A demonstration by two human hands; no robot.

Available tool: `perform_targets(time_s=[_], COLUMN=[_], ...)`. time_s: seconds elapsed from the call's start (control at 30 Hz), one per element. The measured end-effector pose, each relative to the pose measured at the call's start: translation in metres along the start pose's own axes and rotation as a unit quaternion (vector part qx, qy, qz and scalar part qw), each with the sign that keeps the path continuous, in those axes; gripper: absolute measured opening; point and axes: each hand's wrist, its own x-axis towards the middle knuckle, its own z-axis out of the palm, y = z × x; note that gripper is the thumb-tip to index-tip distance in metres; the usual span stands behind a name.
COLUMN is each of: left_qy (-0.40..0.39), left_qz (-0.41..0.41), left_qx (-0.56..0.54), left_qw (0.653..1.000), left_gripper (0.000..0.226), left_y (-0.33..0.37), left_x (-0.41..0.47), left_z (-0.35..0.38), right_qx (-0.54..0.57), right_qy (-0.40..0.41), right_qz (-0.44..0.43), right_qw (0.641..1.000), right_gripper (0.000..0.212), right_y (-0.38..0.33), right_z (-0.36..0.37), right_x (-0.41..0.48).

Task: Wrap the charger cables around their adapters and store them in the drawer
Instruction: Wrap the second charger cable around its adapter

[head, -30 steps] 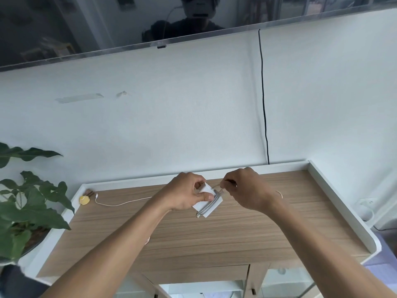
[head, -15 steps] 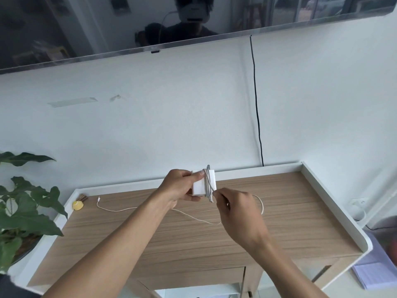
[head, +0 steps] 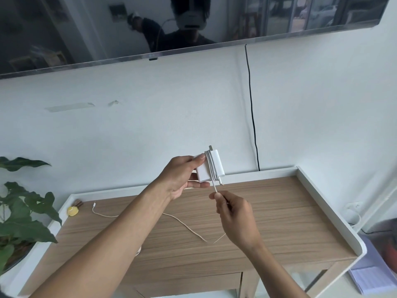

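Observation:
My left hand grips a white charger adapter raised above the back of the wooden table. Several turns of white cable are wound around the adapter's middle, and a metal prong sticks up from its top. Just below it, my right hand pinches the white cable where it leaves the adapter. The rest of that cable loops down onto the table, runs left under my left forearm and ends in a small plug near the back left corner.
A small yellow object lies in the table's back left corner. The table has a raised white rim. A potted plant stands at the left. A black wire hangs down the wall. Drawer fronts show below the tabletop.
Both hands lifted higher with the adapter. More turns of cable now sit around it. My right hand moved below the adapter, pulling the cable downward.

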Motion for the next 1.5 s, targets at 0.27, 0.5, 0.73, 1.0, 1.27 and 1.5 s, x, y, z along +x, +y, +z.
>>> perform_targets(time_s=[0.27,0.5,0.73,1.0,1.27,1.5], left_qy=[-0.102,-0.204,-0.173,-0.034,0.078,0.105], left_qz=[0.055,0.103,0.156,0.141,0.193,0.227], left_qx=[0.069,0.258,0.506,0.64,0.528,0.422], left_qw=[0.991,0.939,0.83,0.755,0.824,0.871], left_gripper=[0.037,0.025,0.021,0.032,0.032,0.03], left_y=[0.004,0.02,0.018,0.008,0.012,0.016], left_x=[-0.017,-0.028,-0.03,-0.021,-0.008,0.002], left_z=[0.004,-0.005,-0.007,-0.014,-0.012,-0.003], right_qx=[0.031,-0.201,-0.335,-0.398,-0.394,-0.41], right_qy=[-0.083,-0.228,-0.3,-0.265,-0.187,-0.112], right_qz=[0.011,-0.072,-0.096,-0.074,-0.113,-0.152], right_qw=[0.996,0.95,0.888,0.875,0.893,0.892], right_gripper=[0.031,0.019,0.029,0.033,0.034,0.035], right_y=[0.024,-0.007,-0.045,-0.073,-0.102,-0.094], right_z=[-0.008,-0.048,-0.068,-0.074,-0.081,-0.07], right_x=[0.02,0.062,0.087,0.087,0.082,0.067])
